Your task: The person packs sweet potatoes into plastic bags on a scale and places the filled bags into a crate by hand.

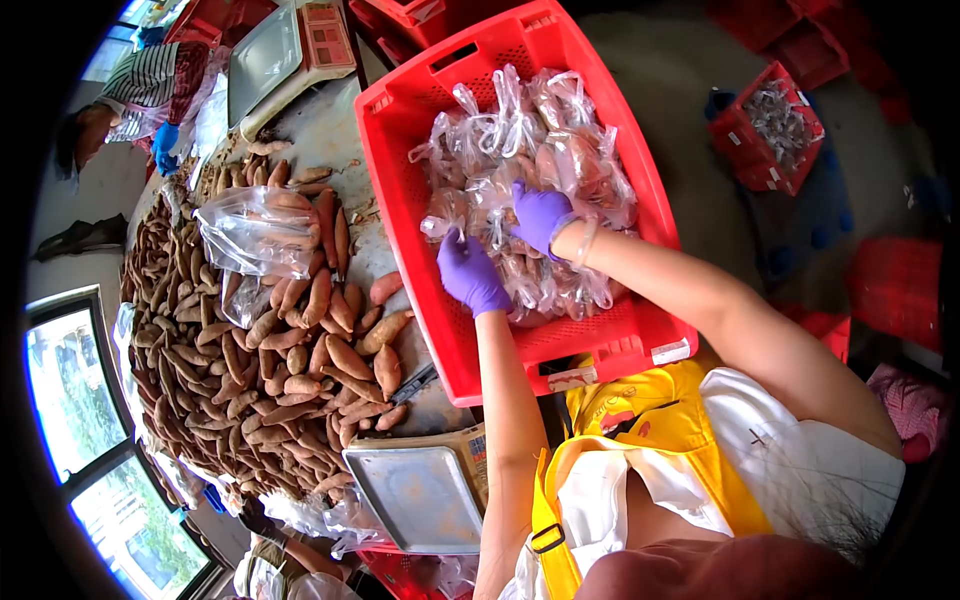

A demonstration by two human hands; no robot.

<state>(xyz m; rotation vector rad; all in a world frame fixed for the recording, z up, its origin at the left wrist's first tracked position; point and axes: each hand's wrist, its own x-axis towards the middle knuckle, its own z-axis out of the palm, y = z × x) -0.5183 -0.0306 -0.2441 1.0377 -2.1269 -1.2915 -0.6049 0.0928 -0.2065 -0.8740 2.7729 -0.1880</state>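
My left hand (472, 275), in a purple glove, is at the left side of the red crate (400, 250). Its fingers close on a knotted clear plastic bag of sweet potatoes (446, 208). My right hand (543, 216), gloved the same way, rests over the middle of the crate with finger and thumb apart, touching the bags beneath. Several tied bags of sweet potatoes (580, 165) fill the crate, their twisted tops pointing up. The palm sides of both hands are hidden.
Left of the crate lies a large heap of loose sweet potatoes (240, 370), with an open clear bag (258, 232) on it. Scales (415, 500) stand near and far (265, 65). A co-worker's blue-gloved hand (165, 140) is far left. Another red crate (745, 125) stands right.
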